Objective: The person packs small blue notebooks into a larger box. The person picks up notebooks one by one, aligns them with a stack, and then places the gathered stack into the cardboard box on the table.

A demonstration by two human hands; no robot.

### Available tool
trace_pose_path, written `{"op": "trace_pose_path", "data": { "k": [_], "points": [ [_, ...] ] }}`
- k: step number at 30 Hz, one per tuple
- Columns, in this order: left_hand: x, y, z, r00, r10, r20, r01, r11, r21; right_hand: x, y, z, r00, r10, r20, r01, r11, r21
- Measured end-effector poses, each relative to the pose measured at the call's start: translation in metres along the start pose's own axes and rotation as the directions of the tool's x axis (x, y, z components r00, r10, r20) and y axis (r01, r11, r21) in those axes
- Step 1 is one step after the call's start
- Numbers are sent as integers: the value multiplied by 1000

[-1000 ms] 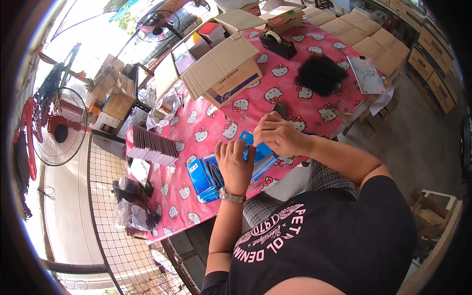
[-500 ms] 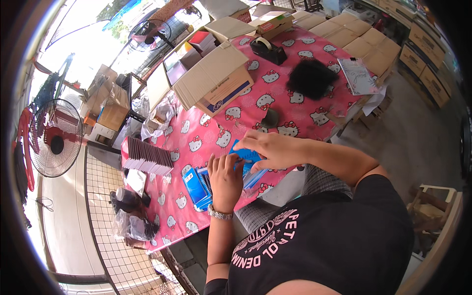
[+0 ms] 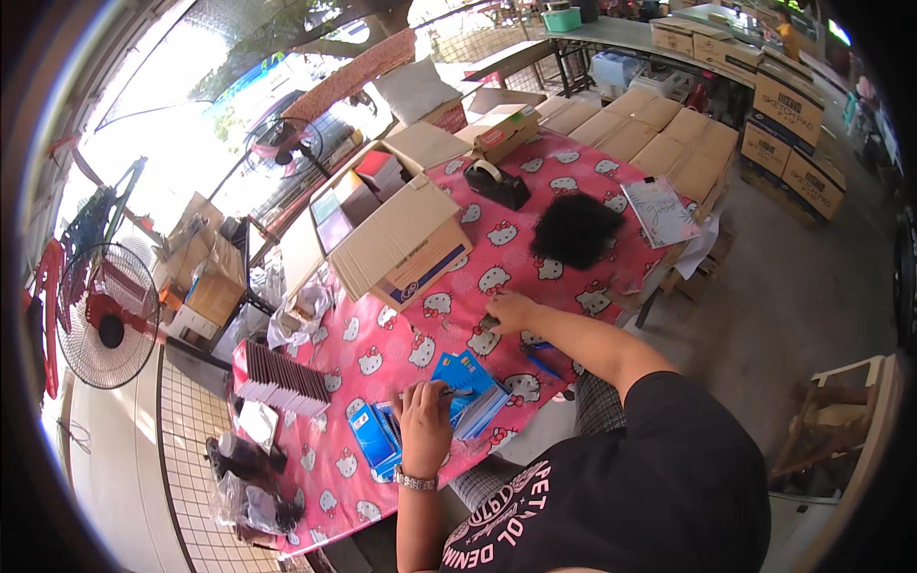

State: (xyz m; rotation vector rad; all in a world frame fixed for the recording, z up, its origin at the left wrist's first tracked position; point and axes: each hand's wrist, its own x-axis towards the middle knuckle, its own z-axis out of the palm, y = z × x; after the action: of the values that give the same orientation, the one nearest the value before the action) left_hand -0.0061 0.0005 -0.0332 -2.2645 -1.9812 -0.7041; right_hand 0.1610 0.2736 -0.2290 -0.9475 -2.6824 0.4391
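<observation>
Several blue spiral notebooks lie at the near edge of the table: a fanned stack [image 3: 484, 399] and a smaller pile [image 3: 371, 432] to its left. Over the gap between them is my left hand [image 3: 423, 417], fingers curled, with a small greyish item at the fingertips that I cannot make out. Farther off to the right, my right hand [image 3: 513, 311] has its fingers closed at a small dark round container [image 3: 490, 322], which they partly hide. A slim blue object [image 3: 543, 359] lies right of the fanned stack.
On the pink patterned tablecloth stand a row of dark red-edged books [image 3: 282, 384], an open carton [image 3: 420, 256], a tape dispenser [image 3: 499, 187], a black fuzzy heap [image 3: 577, 231] and a clipboard [image 3: 659, 212]. A fan [image 3: 110, 320] stands left, stacked cartons [image 3: 791, 143] at far right.
My right hand has left the blue notebooks and reached to the dark round container. My left hand stays over the notebooks. The view has shifted, showing more of the far background.
</observation>
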Motion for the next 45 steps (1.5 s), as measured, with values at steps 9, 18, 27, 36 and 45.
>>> {"op": "trace_pose_path", "data": {
  "k": [9, 18, 27, 36, 45],
  "points": [
    [8, -3, 15, 988, -85, -128, 93, 994, 57, -21, -131, -176, 786, -526, 323, 6, 530, 848],
    [15, -1, 10, 982, -86, -167, 86, 996, -8, -20, -114, -170, 781, -579, 235, -334, -68, 940],
    [11, -7, 13, 983, -99, -151, 89, 993, -71, -17, -129, -179, 780, -466, 416, -157, 498, 853],
    [11, -29, -2, 984, -89, -152, 59, 980, -188, -1, -131, -163, 782, -567, 259, -153, 228, 961],
    [5, -42, -6, 977, -167, -129, 132, 961, -243, 16, -147, -161, 733, -587, 344, -159, 344, 926]
  ]
}}
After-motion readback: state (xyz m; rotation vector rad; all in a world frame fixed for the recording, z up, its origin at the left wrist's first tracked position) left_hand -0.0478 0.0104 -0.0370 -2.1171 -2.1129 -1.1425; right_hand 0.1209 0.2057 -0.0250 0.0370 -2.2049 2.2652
